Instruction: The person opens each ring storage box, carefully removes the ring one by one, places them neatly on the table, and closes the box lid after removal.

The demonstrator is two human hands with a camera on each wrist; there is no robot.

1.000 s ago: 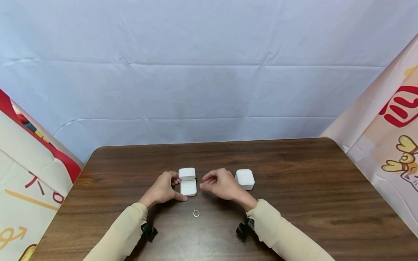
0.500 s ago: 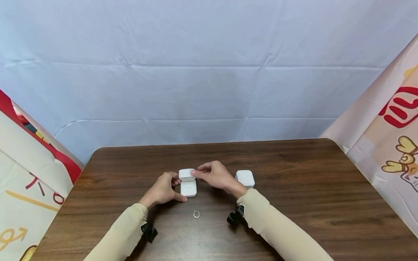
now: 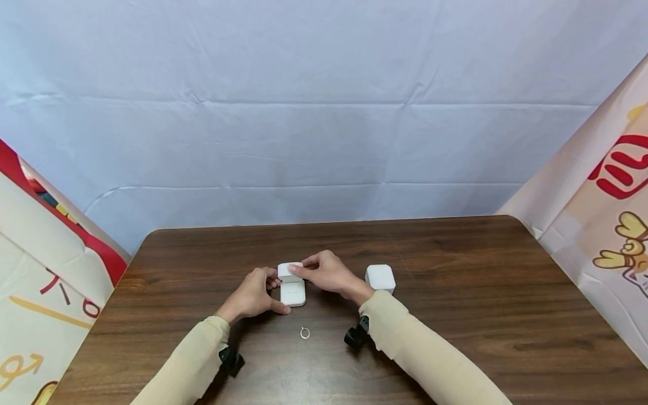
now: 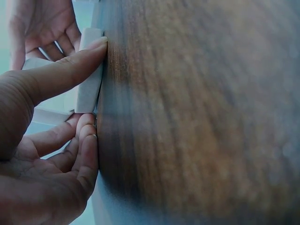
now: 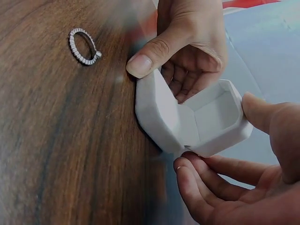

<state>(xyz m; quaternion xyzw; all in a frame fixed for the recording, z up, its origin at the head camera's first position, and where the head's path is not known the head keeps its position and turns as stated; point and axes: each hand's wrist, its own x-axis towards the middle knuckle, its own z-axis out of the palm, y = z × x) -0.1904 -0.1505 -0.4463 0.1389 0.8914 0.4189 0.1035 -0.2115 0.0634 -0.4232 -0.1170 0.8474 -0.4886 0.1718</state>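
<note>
A small white ring box point(image 3: 292, 295) stands on the table with its lid point(image 5: 215, 112) raised and its base flat on the wood. My left hand point(image 3: 251, 293) grips the base, thumb point(image 5: 140, 64) at the front edge and fingers behind. From the other side, my right hand point(image 3: 328, 273) pinches the lid, its thumb on the rim and its fingers at the back near the hinge. A ring point(image 5: 72, 46) set with small stones lies on the wood in front of the box, touched by neither hand. Inside the base, a pale insert shows.
Right of the ring box, behind my right wrist, stands a second white box point(image 3: 379, 277). The brown wooden table point(image 3: 455, 292) ends at a pale cloth point(image 3: 324, 140) at the back. Dark wrist cameras sit under both sleeves.
My right hand has moved left and slightly away from me, from beside the ring box onto its lid. The left hand, the ring and the second box have stayed put.
</note>
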